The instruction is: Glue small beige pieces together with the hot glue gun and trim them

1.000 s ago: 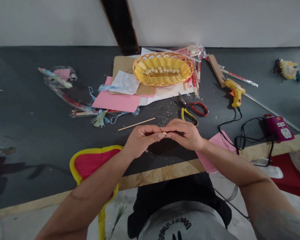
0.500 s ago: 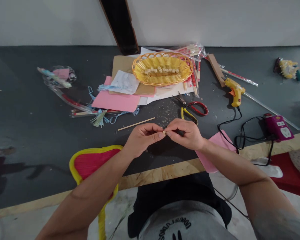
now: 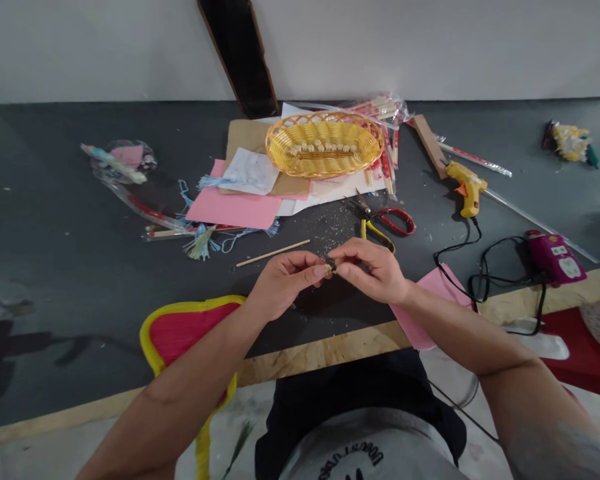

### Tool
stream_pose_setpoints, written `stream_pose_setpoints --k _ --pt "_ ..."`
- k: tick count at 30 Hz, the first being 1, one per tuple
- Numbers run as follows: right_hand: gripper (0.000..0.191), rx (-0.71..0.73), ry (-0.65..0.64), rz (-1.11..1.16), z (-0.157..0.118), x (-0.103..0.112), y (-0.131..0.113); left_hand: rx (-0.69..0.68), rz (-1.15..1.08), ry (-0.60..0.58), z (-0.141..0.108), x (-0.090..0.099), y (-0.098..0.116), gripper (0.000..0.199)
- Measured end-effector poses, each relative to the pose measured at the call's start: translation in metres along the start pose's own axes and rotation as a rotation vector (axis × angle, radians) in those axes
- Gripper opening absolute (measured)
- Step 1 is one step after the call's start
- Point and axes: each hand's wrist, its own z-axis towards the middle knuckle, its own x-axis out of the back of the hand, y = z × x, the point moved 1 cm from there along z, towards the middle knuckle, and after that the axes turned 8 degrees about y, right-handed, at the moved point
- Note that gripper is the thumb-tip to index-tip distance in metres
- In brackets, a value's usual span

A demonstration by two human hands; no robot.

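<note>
My left hand (image 3: 291,279) pinches a tiny pale, beige piece (image 3: 328,269) between thumb and forefinger; its exact kind is too small to make out. Close on its right, my right hand (image 3: 373,270) has its thumb and forefinger a little apart, the thumb tip near the piece. A thin wooden stick (image 3: 273,253) lies on the table just beyond my left hand. Behind my right hand rest scissors (image 3: 380,223) with one red and one yellow handle. Pale crumbs are scattered between stick and scissors.
A yellow woven basket (image 3: 325,167) with a row of small beige clusters stands on papers at the back. To the right are a yellow glue gun (image 3: 469,188), its black cord and a purple power box (image 3: 557,259). Pink paper (image 3: 237,207) and blue tassels lie left.
My right thumb and forefinger have parted and drawn slightly away from the small piece. My left hand still pinches it. The view has tilted a little.
</note>
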Motion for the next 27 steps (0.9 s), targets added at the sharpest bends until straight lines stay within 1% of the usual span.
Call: stream_pose_setpoints --k 2,4,7,10,13,17,19,21,23,27 --pt "0.021 0.085 -0.003 -0.029 -0.001 -0.001 0.002 -0.006 0.006 -0.012 0.000 0.001 0.000 0.035" --pt "0.020 0.140 -0.006 -0.068 -0.002 -0.002 0.004 -0.009 0.022 -0.032 0.001 0.002 -0.001 0.034" --pt "0.015 0.158 0.006 -0.101 -0.002 -0.003 0.005 -0.018 0.033 -0.049 0.001 0.003 -0.003 0.036" --pt "0.014 0.137 0.019 -0.120 0.001 -0.001 0.003 -0.007 0.003 -0.041 0.002 0.003 -0.002 0.040" --pt "0.013 0.043 0.057 -0.132 0.005 0.003 0.002 0.038 -0.052 -0.044 0.002 0.003 0.001 0.043" --pt "0.017 -0.231 0.180 -0.116 0.017 0.016 -0.001 0.078 -0.112 -0.051 0.002 0.002 0.007 0.042" --pt "0.020 -0.328 0.201 -0.099 0.026 0.025 -0.001 0.082 -0.133 -0.051 0.002 0.002 0.010 0.041" --pt "0.022 -0.363 0.194 -0.099 0.037 0.033 0.001 0.080 -0.147 -0.057 0.002 0.002 0.011 0.041" --pt "0.022 -0.367 0.183 -0.126 0.046 0.039 0.007 0.080 -0.150 -0.064 0.002 0.002 0.011 0.042" --pt "0.023 -0.348 0.172 -0.170 0.058 0.044 0.022 0.089 -0.145 -0.076 0.002 0.004 0.010 0.040"
